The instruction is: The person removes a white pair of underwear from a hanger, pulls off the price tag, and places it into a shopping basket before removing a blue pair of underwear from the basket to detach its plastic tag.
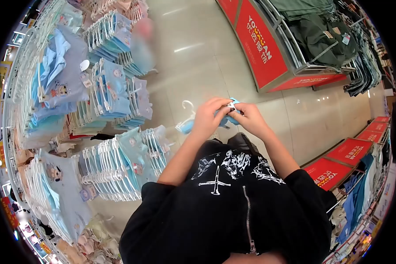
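Observation:
In front of my waist, both hands meet at a small light blue garment (187, 127) on a white hanger (188, 107). The hanger's hook sticks out to the left of my left hand (209, 115). My left hand is closed, its thumb and fingers pinching at the hanger's end; its edge is slightly blurred. My right hand (250, 118) pinches the same end from the other side, with blue cloth (234, 101) showing above the fingers. The fingers hide most of the white part between them.
On the left, racks carry rows of light blue children's clothes (114, 86) on white hangers (103, 165). A red display stand (259, 48) with dark green trousers (323, 42) stands at upper right. Red panels (339, 163) run along the lower right. Tiled floor (189, 53) lies between.

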A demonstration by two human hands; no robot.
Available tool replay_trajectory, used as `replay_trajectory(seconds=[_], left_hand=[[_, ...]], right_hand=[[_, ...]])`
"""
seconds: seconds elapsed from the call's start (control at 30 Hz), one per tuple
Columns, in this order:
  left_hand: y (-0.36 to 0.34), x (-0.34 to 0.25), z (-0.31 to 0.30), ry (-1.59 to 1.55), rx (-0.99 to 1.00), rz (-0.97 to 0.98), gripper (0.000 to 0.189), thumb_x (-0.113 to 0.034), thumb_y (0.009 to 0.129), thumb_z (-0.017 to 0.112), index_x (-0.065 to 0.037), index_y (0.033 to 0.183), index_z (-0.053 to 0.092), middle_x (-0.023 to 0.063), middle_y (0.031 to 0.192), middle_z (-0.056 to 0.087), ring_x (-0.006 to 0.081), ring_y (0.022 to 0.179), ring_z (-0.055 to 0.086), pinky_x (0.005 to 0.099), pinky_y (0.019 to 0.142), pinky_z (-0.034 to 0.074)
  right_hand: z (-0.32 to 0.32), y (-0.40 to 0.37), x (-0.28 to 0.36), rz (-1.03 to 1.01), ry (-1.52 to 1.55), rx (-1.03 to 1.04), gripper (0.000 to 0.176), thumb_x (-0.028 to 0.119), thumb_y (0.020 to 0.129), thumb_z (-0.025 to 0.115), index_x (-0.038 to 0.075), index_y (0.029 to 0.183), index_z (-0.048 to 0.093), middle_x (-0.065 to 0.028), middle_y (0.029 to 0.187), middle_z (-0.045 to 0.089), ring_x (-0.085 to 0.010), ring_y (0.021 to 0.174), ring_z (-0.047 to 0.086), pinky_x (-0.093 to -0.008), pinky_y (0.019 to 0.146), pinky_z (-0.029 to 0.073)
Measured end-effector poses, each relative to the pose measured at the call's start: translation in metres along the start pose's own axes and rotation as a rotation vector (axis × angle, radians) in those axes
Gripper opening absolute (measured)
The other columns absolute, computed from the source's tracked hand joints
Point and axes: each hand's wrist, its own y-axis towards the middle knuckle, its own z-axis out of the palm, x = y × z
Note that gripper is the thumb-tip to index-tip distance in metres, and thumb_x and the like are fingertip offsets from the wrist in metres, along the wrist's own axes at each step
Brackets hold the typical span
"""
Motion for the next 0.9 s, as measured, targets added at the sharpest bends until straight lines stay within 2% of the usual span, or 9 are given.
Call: replay_trajectory(seconds=[0.17, 0.2, 0.3, 0.33, 0.47, 0.6, 0.7, 0.8, 0.9], left_hand=[[0.034, 0.022, 0.003, -0.317, -0.028, -0.262, 0.015, -0.007, 0.074, 0.058, -0.001, 0.088, 0.058, 0.006, 0.078, 0.058, 0.014, 0.07, 0.055, 0.0244, 0.061, 0.044], [0.043, 0.024, 0.002, -0.39, -0.04, -0.307, 0.014, -0.006, 0.074, 0.058, -0.001, 0.087, 0.058, 0.0056, 0.078, 0.058, 0.0129, 0.071, 0.055, 0.0236, 0.06, 0.043], [0.074, 0.029, -0.001, -0.27, -0.099, -0.239, 0.012, -0.006, 0.073, 0.058, -0.001, 0.084, 0.057, 0.0048, 0.078, 0.057, 0.0123, 0.071, 0.053, 0.022, 0.059, 0.043], [0.085, 0.032, -0.002, -0.248, -0.11, -0.208, 0.012, -0.006, 0.074, 0.057, -0.001, 0.085, 0.057, 0.0051, 0.08, 0.057, 0.0119, 0.072, 0.053, 0.0223, 0.06, 0.043], [0.14, 0.047, 0.001, -0.22, -0.156, -0.131, 0.011, -0.005, 0.076, 0.055, -0.001, 0.086, 0.055, 0.0047, 0.083, 0.054, 0.0109, 0.074, 0.053, 0.0223, 0.062, 0.044], [0.209, 0.052, 0.005, -0.308, -0.168, -0.162, 0.011, -0.003, 0.075, 0.055, -0.002, 0.086, 0.054, 0.0025, 0.082, 0.052, 0.0102, 0.074, 0.052, 0.0216, 0.061, 0.043], [0.26, 0.04, 0.013, -0.314, -0.26, -0.138, 0.008, -0.003, 0.072, 0.058, -0.001, 0.08, 0.055, 0.0025, 0.075, 0.051, 0.0101, 0.067, 0.046, 0.0213, 0.061, 0.037], [0.301, 0.048, 0.015, -0.259, -0.22, -0.064, 0.01, -0.001, 0.076, 0.054, -0.001, 0.085, 0.054, 0.0025, 0.082, 0.052, 0.009, 0.074, 0.052, 0.021, 0.059, 0.043], [0.328, 0.047, 0.022, -0.35, -0.323, -0.128, 0.009, 0.001, 0.075, 0.054, 0.0, 0.084, 0.054, 0.0028, 0.081, 0.052, 0.009, 0.072, 0.052, 0.0211, 0.06, 0.042]], right_hand=[[-0.019, 0.033, -0.01, 0.041, 0.013, 0.068, 0.019, 0.017, 0.076, 0.057, 0.001, 0.085, 0.06, -0.0096, 0.06, 0.052, -0.0116, 0.051, 0.041, -0.0284, 0.049, 0.036], [-0.026, 0.04, -0.008, 0.009, 0.014, 0.036, 0.016, 0.009, 0.073, 0.06, 0.001, 0.086, 0.059, -0.0093, 0.064, 0.055, -0.0104, 0.055, 0.045, -0.0257, 0.051, 0.039], [-0.046, 0.065, 0.002, 0.018, 0.198, -0.012, 0.017, 0.003, 0.07, 0.061, 0.0, 0.087, 0.059, -0.0068, 0.068, 0.058, -0.0097, 0.056, 0.048, -0.0222, 0.053, 0.041], [-0.058, 0.076, 0.004, 0.064, 0.121, 0.012, 0.019, -0.001, 0.068, 0.062, 0.0, 0.087, 0.059, -0.0041, 0.069, 0.06, -0.0077, 0.059, 0.052, -0.0191, 0.055, 0.042], [-0.097, 0.127, -0.009, 0.057, 0.183, -0.044, 0.017, 0.0, 0.068, 0.063, -0.001, 0.084, 0.06, -0.0028, 0.069, 0.061, -0.0044, 0.062, 0.054, -0.0177, 0.056, 0.043], [-0.152, 0.176, -0.006, 0.018, 0.339, -0.006, 0.014, -0.001, 0.071, 0.06, -0.001, 0.085, 0.062, -0.0032, 0.072, 0.06, -0.0077, 0.065, 0.057, -0.0195, 0.062, 0.046], [-0.192, 0.214, -0.007, -0.161, 0.352, -0.03, 0.011, -0.003, 0.072, 0.059, -0.002, 0.083, 0.062, -0.0025, 0.074, 0.058, -0.0094, 0.068, 0.059, -0.0207, 0.065, 0.047], [-0.226, 0.246, -0.008, -0.136, 0.296, -0.058, 0.013, -0.002, 0.07, 0.061, -0.003, 0.083, 0.061, -0.0021, 0.074, 0.056, -0.0105, 0.07, 0.059, -0.0208, 0.066, 0.047], [-0.244, 0.274, -0.015, -0.113, 0.37, -0.034, 0.015, -0.002, 0.07, 0.061, -0.006, 0.085, 0.06, -0.0031, 0.075, 0.056, -0.0109, 0.072, 0.059, -0.0209, 0.067, 0.047]])
